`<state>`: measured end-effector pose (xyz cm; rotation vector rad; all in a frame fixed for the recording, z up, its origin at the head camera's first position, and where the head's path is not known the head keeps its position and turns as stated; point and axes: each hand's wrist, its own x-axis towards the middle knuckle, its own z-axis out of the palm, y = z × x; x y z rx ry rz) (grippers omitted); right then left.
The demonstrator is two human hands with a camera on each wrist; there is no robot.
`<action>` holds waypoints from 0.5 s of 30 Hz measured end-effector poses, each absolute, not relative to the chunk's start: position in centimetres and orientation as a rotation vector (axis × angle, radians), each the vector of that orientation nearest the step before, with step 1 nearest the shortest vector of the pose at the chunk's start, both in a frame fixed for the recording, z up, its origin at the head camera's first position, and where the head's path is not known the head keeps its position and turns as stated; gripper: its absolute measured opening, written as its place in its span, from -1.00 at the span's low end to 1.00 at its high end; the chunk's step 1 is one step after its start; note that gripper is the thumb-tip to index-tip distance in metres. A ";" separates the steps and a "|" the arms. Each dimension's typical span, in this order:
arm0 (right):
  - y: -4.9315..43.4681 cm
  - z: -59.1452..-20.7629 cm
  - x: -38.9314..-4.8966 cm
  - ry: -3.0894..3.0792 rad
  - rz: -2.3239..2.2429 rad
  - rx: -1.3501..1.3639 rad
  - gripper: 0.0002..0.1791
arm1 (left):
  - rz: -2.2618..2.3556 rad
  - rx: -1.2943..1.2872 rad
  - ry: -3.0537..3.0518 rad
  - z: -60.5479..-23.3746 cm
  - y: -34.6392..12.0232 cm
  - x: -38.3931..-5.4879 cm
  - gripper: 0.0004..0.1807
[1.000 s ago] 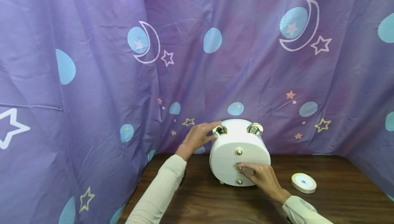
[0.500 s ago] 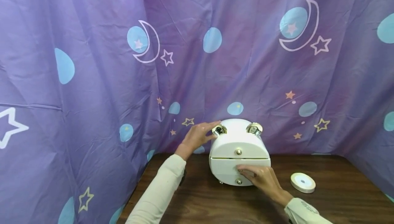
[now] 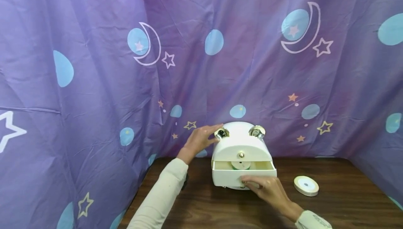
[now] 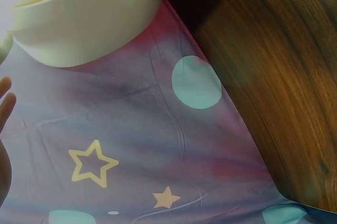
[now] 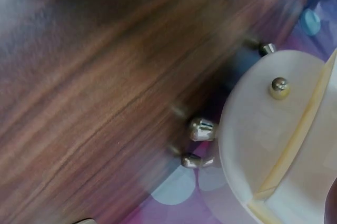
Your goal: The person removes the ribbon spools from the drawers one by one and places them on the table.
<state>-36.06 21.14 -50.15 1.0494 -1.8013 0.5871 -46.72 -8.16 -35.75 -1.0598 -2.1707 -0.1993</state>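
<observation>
Drawer (image 3: 225, 178) of the white box (image 3: 240, 136) on the worktop (image 3: 217, 211) has slid out, making its spool (image 3: 238, 166) reachable, right hand's (image 3: 269, 188) grip pinching the knob (image 3: 244, 182), left hand (image 3: 200, 138) holding a gold ear (image 3: 222, 133) between thumb and fingers.

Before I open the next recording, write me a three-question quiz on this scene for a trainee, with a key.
1. True or false: the top drawer stands open.
2. Which hand is at the front of the open drawer?
3. In the head view, where does the roll on the table lie relative to the box? A) left; B) right; C) behind.

Key:
1. False; the middle one does.
2. The right hand.
3. B.
</observation>
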 end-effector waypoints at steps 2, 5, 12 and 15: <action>21.0 -50.1 -35.7 -1.793 0.599 1.062 -0.64 | -0.204 -1.056 -2.172 -35.8 -8.2 -46.8 -0.25; 20.9 -50.1 -35.1 -1.762 0.595 1.082 -0.66 | -0.213 -1.059 -2.175 -35.9 -8.2 -47.0 -0.24; 20.5 -50.0 -33.9 -1.686 0.577 1.141 -0.69 | -0.230 -1.057 -2.173 -35.9 -8.2 -46.8 -0.25; 20.5 -50.0 -33.3 -1.671 0.564 1.145 -0.70 | -0.232 -1.064 -2.161 -35.9 -8.1 -46.8 -0.24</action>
